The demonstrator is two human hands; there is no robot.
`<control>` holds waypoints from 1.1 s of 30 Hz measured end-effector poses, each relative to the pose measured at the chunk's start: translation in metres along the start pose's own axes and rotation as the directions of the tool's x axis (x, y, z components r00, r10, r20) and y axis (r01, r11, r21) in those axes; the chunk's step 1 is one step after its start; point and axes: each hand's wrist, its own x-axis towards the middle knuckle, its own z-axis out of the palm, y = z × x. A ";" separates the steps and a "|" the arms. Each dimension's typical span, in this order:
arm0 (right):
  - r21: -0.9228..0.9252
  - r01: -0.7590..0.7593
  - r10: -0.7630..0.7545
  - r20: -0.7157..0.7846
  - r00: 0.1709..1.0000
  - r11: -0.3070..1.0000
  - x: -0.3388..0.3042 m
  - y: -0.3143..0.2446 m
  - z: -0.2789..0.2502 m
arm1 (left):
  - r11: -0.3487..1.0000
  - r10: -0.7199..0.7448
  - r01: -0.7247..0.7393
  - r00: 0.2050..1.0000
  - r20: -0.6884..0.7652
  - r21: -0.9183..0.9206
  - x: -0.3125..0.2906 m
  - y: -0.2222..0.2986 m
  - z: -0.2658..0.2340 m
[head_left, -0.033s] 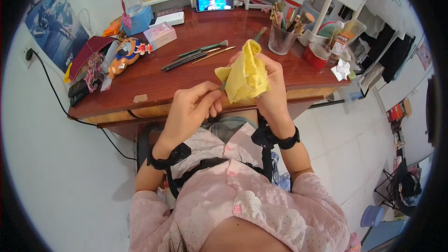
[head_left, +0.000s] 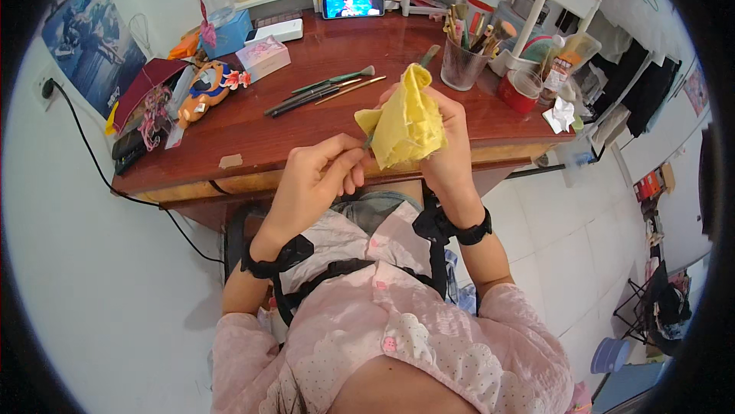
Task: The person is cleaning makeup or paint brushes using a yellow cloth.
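Note:
A yellow cloth (head_left: 409,124) with frayed edges is bunched up in my right hand (head_left: 450,134), above the front edge of the desk. My right fingers are closed behind it and mostly hidden. A brush tip (head_left: 430,54) sticks out past the cloth's upper end. On the other side, a thin greenish handle end (head_left: 367,143) shows between the cloth and my left hand (head_left: 325,167). My left thumb and forefinger pinch that end. Both pieces line up like one brush, its middle covered by the cloth.
Several brushes (head_left: 337,79) lie on the brown desk (head_left: 325,39). A glass cup (head_left: 459,69) of brushes and a red-based jar (head_left: 521,91) stand right. A lit phone (head_left: 352,5) leans at the back. A small box (head_left: 262,58) and an orange plush (head_left: 203,92) sit left.
The yellow cloth has shifted very slightly to the right with my right hand. My left hand keeps its place.

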 end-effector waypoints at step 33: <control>0.096 0.153 -0.147 -0.065 0.987 0.984 -0.001 0.003 0.004 | 0.909 -0.094 0.128 0.990 0.104 -0.397 0.005 -0.004 0.005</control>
